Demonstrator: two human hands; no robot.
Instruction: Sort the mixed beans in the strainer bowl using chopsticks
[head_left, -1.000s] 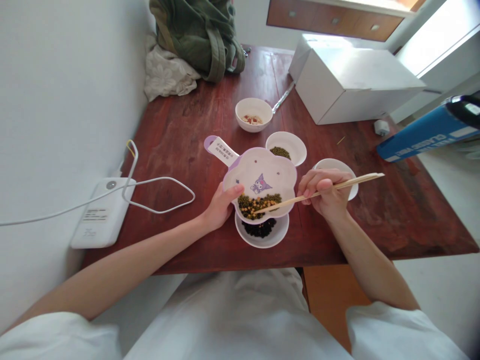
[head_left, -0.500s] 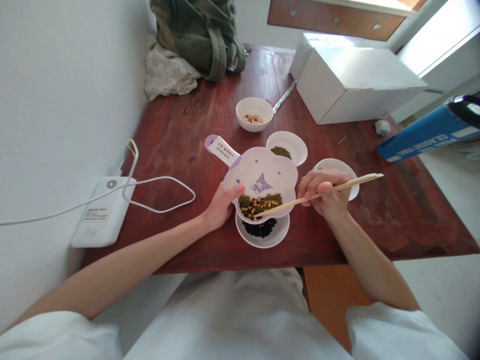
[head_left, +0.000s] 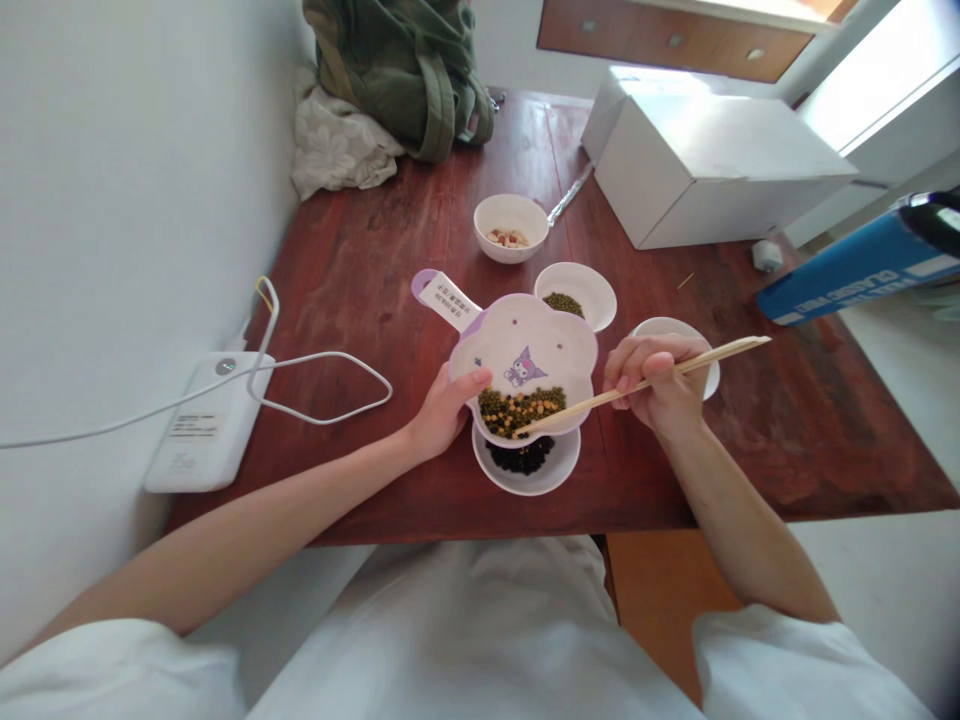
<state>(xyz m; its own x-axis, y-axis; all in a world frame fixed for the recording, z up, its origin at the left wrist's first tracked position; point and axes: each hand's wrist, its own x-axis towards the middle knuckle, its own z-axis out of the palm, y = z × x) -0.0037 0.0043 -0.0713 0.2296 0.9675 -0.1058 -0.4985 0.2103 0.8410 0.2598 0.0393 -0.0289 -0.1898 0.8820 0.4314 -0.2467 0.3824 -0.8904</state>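
My left hand [head_left: 448, 408] grips the left rim of a flower-shaped, purple-edged bowl [head_left: 497, 340] with a handle, its thumb inside. The bowl tilts toward me, and mixed green, black and yellow beans [head_left: 525, 408] are gathered along its near side. My right hand [head_left: 660, 385] is closed around wooden chopsticks [head_left: 600, 400], whose tips touch the beans. Partly under the tilted bowl stands a white bowl [head_left: 559, 470] with black beans [head_left: 525, 456]. Behind it is a white bowl [head_left: 596, 295] of green beans [head_left: 562, 303]. Another white bowl [head_left: 670, 328] is mostly hidden by my right hand.
Farther back stands a white bowl [head_left: 510, 212] with nut-like pieces. A white box [head_left: 720, 160] and a blue can [head_left: 847, 270] are at the right. At the left lie a white power bank [head_left: 206, 430] with a cable and, behind, a green bag [head_left: 390, 80].
The chopstick tips have shifted slightly to the right among the beans, and the rear ends have risen a little. My left hand keeps the bowl in nearly the same place.
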